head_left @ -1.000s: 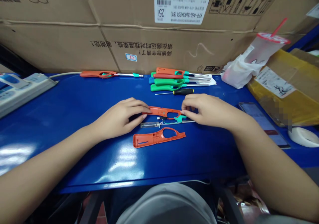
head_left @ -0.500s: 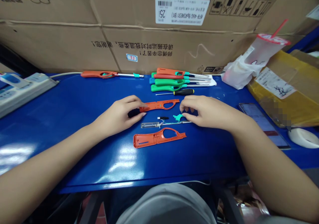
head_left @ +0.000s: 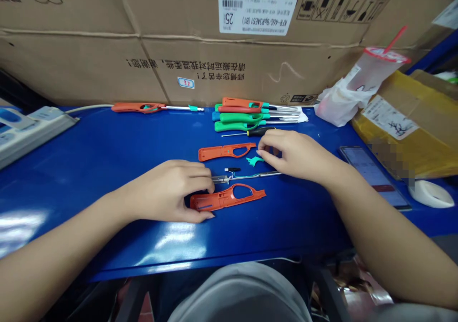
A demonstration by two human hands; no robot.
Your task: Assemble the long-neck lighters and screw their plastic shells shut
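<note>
A taken-apart orange lighter lies on the blue table (head_left: 107, 150). One orange shell half (head_left: 227, 150) rests flat further back, with nothing touching it. My left hand (head_left: 171, 191) has its fingers curled around the left end of the nearer orange shell half (head_left: 232, 198). Between the two halves lies the lighter's metal tube with wires (head_left: 246, 175). My right hand (head_left: 296, 154) pinches with its fingertips close to a small teal trigger piece (head_left: 254, 160); I cannot tell whether it touches it.
Several assembled orange and green lighters (head_left: 250, 114) and a black-handled screwdriver (head_left: 257, 131) lie behind. A lone orange lighter (head_left: 143, 107) sits back left, a power strip (head_left: 25, 129) far left. Cardboard boxes (head_left: 214, 40) form a wall. A phone (head_left: 375, 175), tape roll (head_left: 431, 194) and bagged cup (head_left: 361, 81) are right.
My left hand set the upper orange shell half down at the back and moved nearer, onto the end of the lower shell half. My right hand shifted slightly back beside the teal trigger.
</note>
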